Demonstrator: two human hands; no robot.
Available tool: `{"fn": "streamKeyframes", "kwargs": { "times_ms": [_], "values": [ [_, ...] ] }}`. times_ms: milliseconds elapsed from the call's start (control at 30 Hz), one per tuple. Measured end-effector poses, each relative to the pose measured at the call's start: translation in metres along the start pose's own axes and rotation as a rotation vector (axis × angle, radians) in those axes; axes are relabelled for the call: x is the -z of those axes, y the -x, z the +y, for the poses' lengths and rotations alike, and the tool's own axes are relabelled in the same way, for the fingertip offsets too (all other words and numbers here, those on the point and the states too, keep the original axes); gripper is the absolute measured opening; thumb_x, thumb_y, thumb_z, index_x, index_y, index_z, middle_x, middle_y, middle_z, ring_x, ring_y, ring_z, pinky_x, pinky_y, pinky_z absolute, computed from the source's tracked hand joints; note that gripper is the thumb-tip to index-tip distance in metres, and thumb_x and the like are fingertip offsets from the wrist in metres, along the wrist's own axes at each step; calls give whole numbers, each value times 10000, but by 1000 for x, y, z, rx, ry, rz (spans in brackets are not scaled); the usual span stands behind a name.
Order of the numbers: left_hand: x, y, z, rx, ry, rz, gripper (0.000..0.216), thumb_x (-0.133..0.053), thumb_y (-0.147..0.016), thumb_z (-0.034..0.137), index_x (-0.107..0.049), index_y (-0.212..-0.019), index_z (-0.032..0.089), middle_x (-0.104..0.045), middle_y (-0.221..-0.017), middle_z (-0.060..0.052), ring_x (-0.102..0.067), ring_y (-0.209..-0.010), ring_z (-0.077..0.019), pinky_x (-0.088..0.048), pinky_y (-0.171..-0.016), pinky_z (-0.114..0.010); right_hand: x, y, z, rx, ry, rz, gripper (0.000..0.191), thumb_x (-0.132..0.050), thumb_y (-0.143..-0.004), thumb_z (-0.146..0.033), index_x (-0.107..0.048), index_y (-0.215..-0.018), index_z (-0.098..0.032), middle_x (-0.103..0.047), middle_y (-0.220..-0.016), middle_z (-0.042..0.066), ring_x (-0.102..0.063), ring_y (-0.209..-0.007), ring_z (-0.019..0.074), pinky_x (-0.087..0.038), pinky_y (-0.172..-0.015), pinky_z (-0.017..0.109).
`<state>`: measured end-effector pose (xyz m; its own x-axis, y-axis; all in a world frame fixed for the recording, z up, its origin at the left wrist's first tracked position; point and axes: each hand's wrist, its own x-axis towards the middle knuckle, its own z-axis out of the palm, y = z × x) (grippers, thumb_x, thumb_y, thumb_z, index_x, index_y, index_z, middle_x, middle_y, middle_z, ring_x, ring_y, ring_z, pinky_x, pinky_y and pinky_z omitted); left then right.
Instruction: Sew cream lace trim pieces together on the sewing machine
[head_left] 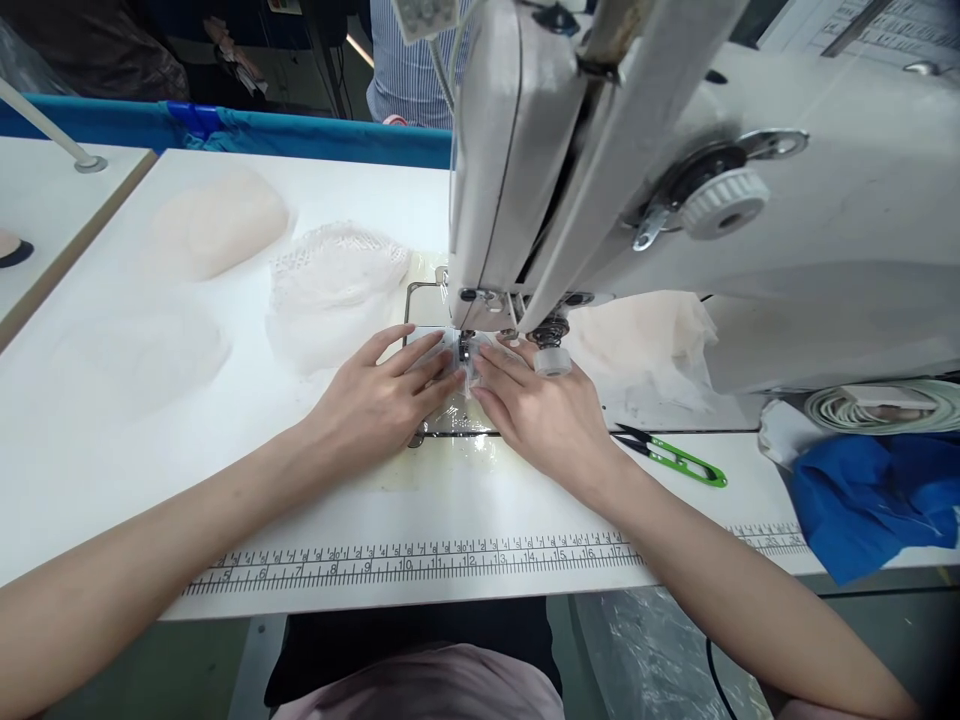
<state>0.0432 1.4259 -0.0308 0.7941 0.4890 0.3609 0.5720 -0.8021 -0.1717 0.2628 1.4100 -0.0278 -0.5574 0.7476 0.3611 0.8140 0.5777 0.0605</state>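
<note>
A white sewing machine stands over the white table. Under its presser foot lies a small piece of sheer whitish fabric. My left hand lies flat on the needle plate just left of the foot, fingers stretched out and pressing the fabric. My right hand lies flat just right of the foot, fingertips on the same piece. The fingertips of both hands nearly meet below the needle.
Lace and pale fabric pieces lie on the table to the left, more pale fabric behind the machine. Green thread snips rest right of my right hand. Blue cloth and coiled tape sit at far right. A ruler strip runs along the front edge.
</note>
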Motion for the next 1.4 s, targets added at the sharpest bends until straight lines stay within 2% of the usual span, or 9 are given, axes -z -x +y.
{"fn": "streamKeyframes", "kwargs": {
  "times_ms": [100,233,300,467,700,867,1033,1267,1400],
  "values": [
    [0,0,0,3,1,-6,344,-484,-930,93,-624,-1233,176,-657,-1273,-89,-557,-1272,-275,-446,-1061,-492,0,1,0,14,31,17,359,-447,-999,-297,-682,-1183,-97,-755,-1038,103,-652,-1020,233,-471,-952,391],
    [1,-1,-1,-5,-19,2,346,-479,-936,98,-618,-1245,168,-655,-1275,-93,-561,-1268,-263,-450,-1055,-483,1,4,-1,67,20,78,308,-464,-990,-262,-710,-1114,-123,-757,-1034,72,-653,-1011,222,-468,-945,381],
    [1,-1,0,-5,-28,0,345,-474,-930,82,-622,-1234,152,-655,-1275,-96,-562,-1265,-264,-445,-1059,-483,2,5,-2,92,-2,101,272,-483,-970,-203,-708,-1110,-138,-754,-1042,57,-648,-1006,212,-469,-932,377],
    [-2,1,1,19,2,46,347,-461,-933,87,-627,-1229,162,-667,-1258,-83,-572,-1256,-257,-441,-1062,-489,3,8,-5,121,-42,75,318,-475,-906,-62,-696,-1118,-147,-734,-1084,55,-625,-1003,204,-463,-899,376],
    [-3,5,1,28,92,90,370,-512,-894,74,-633,-1231,168,-677,-1242,-75,-576,-1250,-259,-399,-1106,-509,5,10,-5,158,-53,66,293,-467,-923,-57,-725,-982,-183,-734,-1045,32,-619,-939,173,-446,-882,358],
    [-3,4,0,7,43,76,346,-495,-907,85,-638,-1212,164,-680,-1238,-65,-584,-1240,-255,-419,-1088,-506,5,10,-5,137,-100,66,269,-492,-917,-73,-724,-1003,-178,-731,-1063,42,-626,-949,177,-460,-884,363],
    [-4,4,0,30,75,81,371,-494,-904,77,-641,-1221,199,-673,-1252,-48,-583,-1242,-249,-418,-1091,-507,5,10,-4,139,-96,78,291,-477,-907,-52,-724,-1015,-161,-728,-1077,47,-631,-941,182,-465,-893,368],
    [-4,3,-1,29,62,83,341,-482,-920,95,-651,-1209,161,-680,-1237,-66,-600,-1219,-261,-430,-1072,-516,4,10,-4,127,-88,73,300,-490,-898,-49,-727,-1040,-166,-724,-1084,67,-637,-937,196,-479,-861,378],
    [-6,2,-3,46,63,88,343,-472,-930,102,-652,-1210,184,-681,-1234,-45,-606,-1212,-256,-429,-1074,-517,3,8,-3,124,-57,77,301,-484,-909,-52,-726,-1048,-164,-729,-1083,57,-638,-941,198,-483,-885,383]
  ]
}}
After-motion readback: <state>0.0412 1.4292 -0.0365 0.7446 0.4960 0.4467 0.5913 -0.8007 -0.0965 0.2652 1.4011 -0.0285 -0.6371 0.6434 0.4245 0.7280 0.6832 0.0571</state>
